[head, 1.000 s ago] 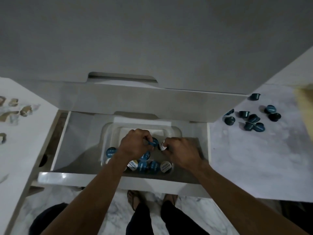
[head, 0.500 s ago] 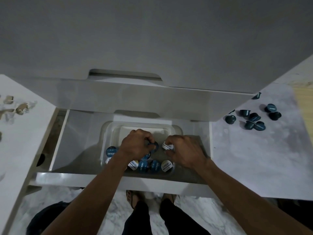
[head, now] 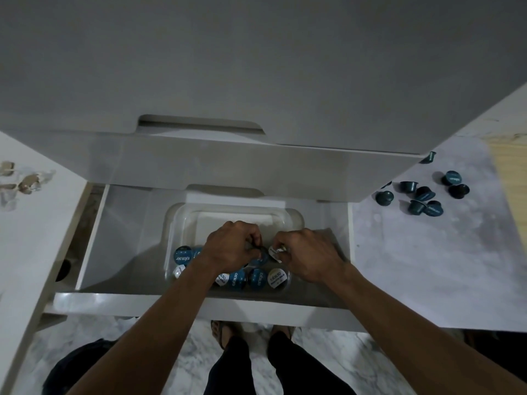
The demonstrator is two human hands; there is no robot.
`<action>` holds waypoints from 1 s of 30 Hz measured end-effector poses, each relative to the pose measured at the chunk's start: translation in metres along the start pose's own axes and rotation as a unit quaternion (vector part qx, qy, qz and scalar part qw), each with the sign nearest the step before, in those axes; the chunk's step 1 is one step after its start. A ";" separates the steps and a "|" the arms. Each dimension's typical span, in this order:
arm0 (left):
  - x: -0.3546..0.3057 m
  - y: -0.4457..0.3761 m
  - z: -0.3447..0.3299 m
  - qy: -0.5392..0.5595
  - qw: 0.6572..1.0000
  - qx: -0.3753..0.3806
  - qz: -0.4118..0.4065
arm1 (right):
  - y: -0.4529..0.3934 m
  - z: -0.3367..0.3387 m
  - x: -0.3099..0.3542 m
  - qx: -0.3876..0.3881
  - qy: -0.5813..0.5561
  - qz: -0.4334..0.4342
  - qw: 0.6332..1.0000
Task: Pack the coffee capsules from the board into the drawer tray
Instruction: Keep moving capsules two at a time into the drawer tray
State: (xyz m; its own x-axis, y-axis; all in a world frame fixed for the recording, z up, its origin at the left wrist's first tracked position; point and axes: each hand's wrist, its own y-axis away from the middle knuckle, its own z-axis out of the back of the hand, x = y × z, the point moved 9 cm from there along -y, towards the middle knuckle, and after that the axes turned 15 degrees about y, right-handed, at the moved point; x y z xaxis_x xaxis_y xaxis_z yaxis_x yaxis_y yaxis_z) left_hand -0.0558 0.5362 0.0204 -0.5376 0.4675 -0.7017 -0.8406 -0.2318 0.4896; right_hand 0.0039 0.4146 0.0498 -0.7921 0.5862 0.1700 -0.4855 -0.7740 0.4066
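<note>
- Looking down through the head camera, I see an open white drawer (head: 119, 235) pulled out below a pale cabinet front, with marble-patterned floor beneath and the person's dark trousers and sandalled feet at the bottom edge.
- A clear plastic tray (head: 293, 220) sits inside the drawer; coffee capsules (head: 256, 277) fill its near rows, foil lids up, while its far half is bare.
- On the grey marbled board (head: 427, 252) to the right, a loose cluster of teal capsules (head: 422, 195) lies well apart from the drawer, several tipped over.
- My left hand (head: 231, 246) pinches a blue capsule (head: 261, 256) low in the tray; my right hand (head: 308, 252) grips a white-lidded capsule (head: 275, 252) just beside it.
- Both forearms cover part of the near rows.
- Lids read "EXCELSO"; the smaller print is too fine to read.
- Crumpled scraps (head: 25, 182) lie on the left counter.
</note>
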 end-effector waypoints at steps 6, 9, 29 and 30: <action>-0.003 0.003 -0.002 -0.021 1.000 0.011 -0.004 | 0.000 -0.006 0.000 0.022 0.012 0.004 1.000; -0.008 0.005 0.000 -0.038 0.999 0.000 -0.016 | 0.002 -0.004 0.001 0.014 0.004 0.014 1.000; -0.069 0.111 0.066 0.046 0.970 -0.210 -0.110 | 0.082 0.075 0.000 -0.215 -0.291 -0.067 0.930; -0.075 0.117 0.066 0.049 0.968 -0.216 -0.120 | 0.093 0.078 -0.002 -0.231 -0.305 -0.078 0.921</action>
State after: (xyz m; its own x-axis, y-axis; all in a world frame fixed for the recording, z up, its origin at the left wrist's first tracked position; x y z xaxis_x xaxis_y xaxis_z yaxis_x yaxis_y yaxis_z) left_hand -0.1095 0.5301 0.1643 -0.3086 0.4737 -0.8248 -0.8799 -0.4716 0.0583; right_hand -0.0109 0.3599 0.1576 -0.4121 0.6157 0.6717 -0.7933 -0.6050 0.0678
